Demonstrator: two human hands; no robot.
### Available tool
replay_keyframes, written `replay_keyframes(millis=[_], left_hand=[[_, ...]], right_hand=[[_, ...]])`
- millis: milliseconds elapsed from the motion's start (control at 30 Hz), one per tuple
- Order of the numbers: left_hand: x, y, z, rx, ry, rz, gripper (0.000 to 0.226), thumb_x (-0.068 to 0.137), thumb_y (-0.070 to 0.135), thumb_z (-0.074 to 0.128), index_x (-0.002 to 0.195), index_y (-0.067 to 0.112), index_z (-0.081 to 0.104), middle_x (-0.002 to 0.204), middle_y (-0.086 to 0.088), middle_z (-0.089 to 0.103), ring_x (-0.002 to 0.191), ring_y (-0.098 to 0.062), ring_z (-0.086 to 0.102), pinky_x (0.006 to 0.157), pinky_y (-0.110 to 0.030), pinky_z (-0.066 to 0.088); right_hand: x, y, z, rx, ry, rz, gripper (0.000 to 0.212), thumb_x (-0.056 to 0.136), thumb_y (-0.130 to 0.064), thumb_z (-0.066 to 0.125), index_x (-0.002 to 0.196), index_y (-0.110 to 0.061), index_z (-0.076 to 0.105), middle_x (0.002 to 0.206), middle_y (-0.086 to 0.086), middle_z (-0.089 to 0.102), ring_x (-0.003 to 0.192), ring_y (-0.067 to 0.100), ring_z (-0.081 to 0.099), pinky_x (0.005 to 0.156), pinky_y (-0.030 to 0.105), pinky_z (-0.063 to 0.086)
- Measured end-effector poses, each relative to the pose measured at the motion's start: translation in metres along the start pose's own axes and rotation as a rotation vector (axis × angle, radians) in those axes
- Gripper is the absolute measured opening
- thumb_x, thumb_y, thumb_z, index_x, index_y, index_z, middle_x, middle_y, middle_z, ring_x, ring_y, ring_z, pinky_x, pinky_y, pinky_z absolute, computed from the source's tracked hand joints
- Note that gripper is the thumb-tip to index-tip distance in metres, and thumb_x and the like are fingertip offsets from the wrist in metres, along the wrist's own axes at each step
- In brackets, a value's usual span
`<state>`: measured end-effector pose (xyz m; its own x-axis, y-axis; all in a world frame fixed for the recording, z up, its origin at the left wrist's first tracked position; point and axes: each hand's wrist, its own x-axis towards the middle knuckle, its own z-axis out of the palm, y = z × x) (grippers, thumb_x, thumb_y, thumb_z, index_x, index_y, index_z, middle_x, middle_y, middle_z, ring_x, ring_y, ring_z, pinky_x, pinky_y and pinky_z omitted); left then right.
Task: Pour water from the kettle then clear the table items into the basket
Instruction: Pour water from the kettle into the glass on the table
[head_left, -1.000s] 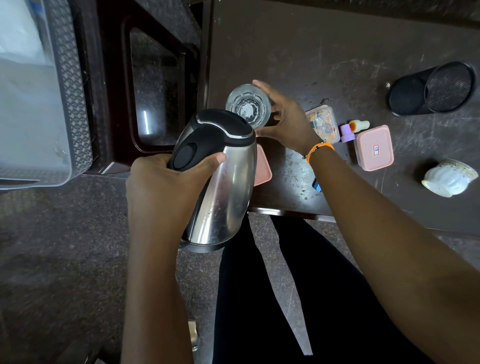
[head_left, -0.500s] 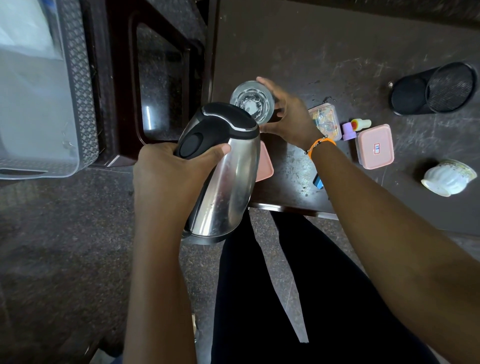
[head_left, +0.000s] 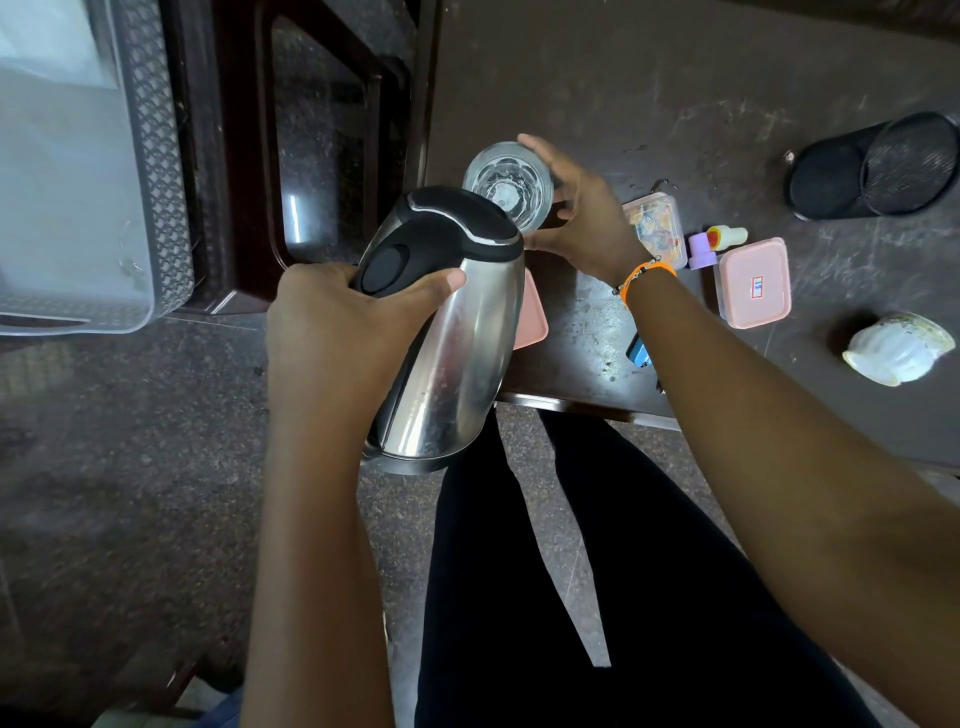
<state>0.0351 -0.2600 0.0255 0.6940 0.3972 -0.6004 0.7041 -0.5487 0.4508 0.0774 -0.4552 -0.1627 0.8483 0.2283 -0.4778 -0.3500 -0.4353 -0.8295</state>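
Left hand tilting kettle, right hand cupping glass

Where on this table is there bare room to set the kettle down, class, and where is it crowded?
Free: the table's far stretch beyond the glass, left of the mesh cup; also the near strip between the pink box and the white cup. Crowded: around the right hand, where the clear box, the dropper and both boxes cluster.
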Motion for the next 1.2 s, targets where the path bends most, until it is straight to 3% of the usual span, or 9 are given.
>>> replay_keyframes(millis=[100, 267, 633, 933, 1200], left_hand=[[-0.0003, -0.0004, -0.0016, 0.001, -0.005, -0.003, 0.042, 0.057, 0.054, 0.079, 0.056, 0.019, 0.057, 0.039, 0.015, 0.053, 0.034, 0.002, 0.047, 0.047, -0.02, 0.037], [-0.002, 0.0002, -0.0033, -0.002, 0.004, -0.009, 0.042, 0.057, 0.054, 0.08, 0.056, 0.019, 0.057, 0.044, 0.011, 0.054, 0.042, -0.004, 0.05, 0.049, -0.021, 0.039], [-0.0028, -0.002, -0.0026, -0.009, -0.023, -0.017, 0.04, 0.057, 0.054, 0.08, 0.052, 0.021, 0.058, 0.039, 0.021, 0.054, 0.034, 0.004, 0.047, 0.05, -0.021, 0.039], [-0.0028, -0.0012, -0.0026, -0.002, -0.034, -0.016, 0.039, 0.056, 0.055, 0.079, 0.056, 0.021, 0.062, 0.041, 0.02, 0.056, 0.049, -0.007, 0.056, 0.055, -0.023, 0.044], [-0.0022, -0.003, -0.0017, -0.011, -0.034, -0.012, 0.04, 0.057, 0.055, 0.079, 0.056, 0.02, 0.059, 0.039, 0.021, 0.054, 0.037, 0.004, 0.05, 0.051, -0.021, 0.041]], right_hand=[[-0.0001, -0.0005, -0.0002, 0.005, 0.002, 0.005, 0.091, 0.063, -0.014, 0.082, 0.14, -0.027, 0.036, 0.139, -0.006, 0.051, 0.114, 0.005, 0.052, 0.074, -0.007, 0.036], [-0.0004, -0.0017, -0.0002, 0.01, 0.005, 0.009, 0.091, 0.062, -0.014, 0.083, 0.14, -0.028, 0.037, 0.139, -0.007, 0.052, 0.116, 0.007, 0.053, 0.074, -0.005, 0.037], [0.0, -0.0003, 0.0002, 0.011, 0.009, 0.013, 0.092, 0.062, -0.015, 0.083, 0.14, -0.028, 0.036, 0.139, -0.007, 0.051, 0.116, 0.006, 0.052, 0.073, -0.008, 0.036], [0.0001, -0.0012, 0.0001, -0.003, 0.003, 0.013, 0.091, 0.064, -0.015, 0.083, 0.141, -0.027, 0.035, 0.14, -0.007, 0.05, 0.117, 0.006, 0.051, 0.074, -0.007, 0.037], [-0.0011, -0.0028, -0.0008, 0.004, -0.002, 0.019, 0.092, 0.064, -0.014, 0.083, 0.141, -0.026, 0.035, 0.14, -0.005, 0.05, 0.116, 0.008, 0.053, 0.073, -0.007, 0.038]])
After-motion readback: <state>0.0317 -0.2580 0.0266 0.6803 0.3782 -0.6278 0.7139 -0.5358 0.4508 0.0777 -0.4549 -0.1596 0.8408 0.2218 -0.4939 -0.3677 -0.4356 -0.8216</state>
